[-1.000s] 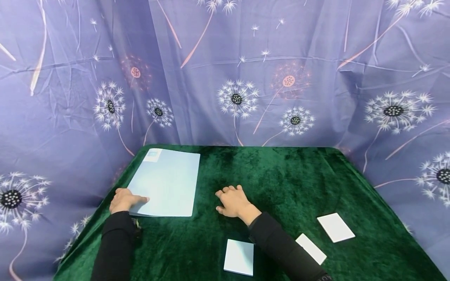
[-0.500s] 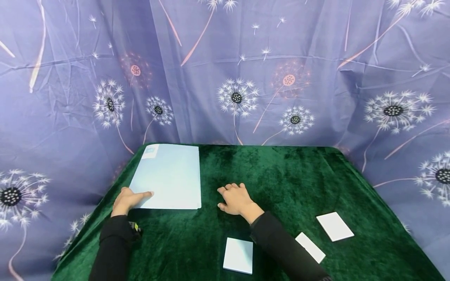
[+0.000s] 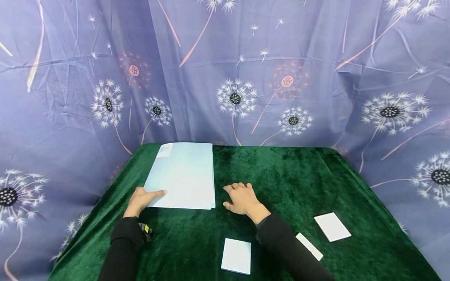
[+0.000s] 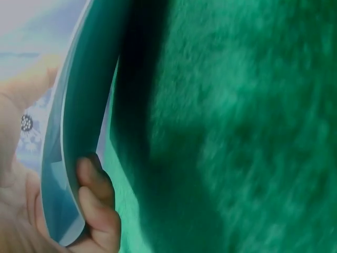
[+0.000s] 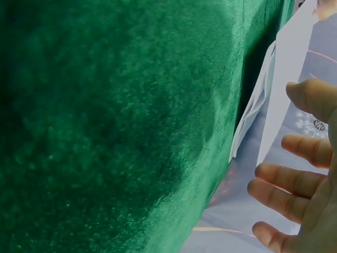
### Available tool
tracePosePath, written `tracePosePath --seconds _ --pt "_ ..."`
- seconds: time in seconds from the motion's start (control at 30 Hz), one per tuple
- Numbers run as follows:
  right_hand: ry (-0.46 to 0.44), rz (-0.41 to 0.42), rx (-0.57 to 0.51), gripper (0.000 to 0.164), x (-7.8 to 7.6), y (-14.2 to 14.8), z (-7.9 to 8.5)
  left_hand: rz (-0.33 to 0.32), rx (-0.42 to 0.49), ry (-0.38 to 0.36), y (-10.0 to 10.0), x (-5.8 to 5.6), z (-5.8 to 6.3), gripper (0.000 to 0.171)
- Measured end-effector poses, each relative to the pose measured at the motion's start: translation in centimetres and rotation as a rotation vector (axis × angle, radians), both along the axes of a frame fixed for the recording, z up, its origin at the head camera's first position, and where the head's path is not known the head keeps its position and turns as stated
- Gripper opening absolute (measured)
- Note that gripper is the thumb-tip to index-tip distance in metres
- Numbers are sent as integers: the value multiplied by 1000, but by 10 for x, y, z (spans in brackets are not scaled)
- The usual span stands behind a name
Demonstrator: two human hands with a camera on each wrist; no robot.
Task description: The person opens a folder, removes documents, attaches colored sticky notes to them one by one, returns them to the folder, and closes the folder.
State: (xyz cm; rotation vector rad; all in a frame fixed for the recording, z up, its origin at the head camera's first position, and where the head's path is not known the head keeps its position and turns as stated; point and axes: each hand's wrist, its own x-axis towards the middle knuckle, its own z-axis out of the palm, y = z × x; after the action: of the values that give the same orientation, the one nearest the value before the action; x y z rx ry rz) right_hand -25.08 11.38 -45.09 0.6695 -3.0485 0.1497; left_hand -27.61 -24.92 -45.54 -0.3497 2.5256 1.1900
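Observation:
A pale blue paper folder [image 3: 183,175] with a small label at its far left corner lies at an angle over the green cloth. My left hand [image 3: 141,200] grips its near left edge, thumb on top. In the left wrist view the fingers [image 4: 100,211] curl under the folder's bent edge [image 4: 60,211], and its layers show as a fold. Just off the folder's right edge hovers my right hand [image 3: 241,200], palm down and holding nothing. The right wrist view shows its fingers [image 5: 289,179] spread, with the folder's parted layers [image 5: 258,100] beyond them.
A white square block [image 3: 236,256] sits near the front. Two more flat white pieces lie to the right, a square one [image 3: 332,227] and one [image 3: 309,246] partly behind my right sleeve. Green velvety cloth [image 3: 281,175] covers the table; a purple dandelion curtain [image 3: 197,86] hangs behind it.
My left hand has shifted right with the folder, and the folder's near edge has risen slightly in view. My right hand has drifted a little to the right, still empty.

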Motion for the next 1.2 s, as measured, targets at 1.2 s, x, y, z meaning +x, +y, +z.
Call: tracePosePath --seconds 1.2 --pt "-27 -266 -38 57 9 114 -1 -2 -68 138 181 2 -9 102"
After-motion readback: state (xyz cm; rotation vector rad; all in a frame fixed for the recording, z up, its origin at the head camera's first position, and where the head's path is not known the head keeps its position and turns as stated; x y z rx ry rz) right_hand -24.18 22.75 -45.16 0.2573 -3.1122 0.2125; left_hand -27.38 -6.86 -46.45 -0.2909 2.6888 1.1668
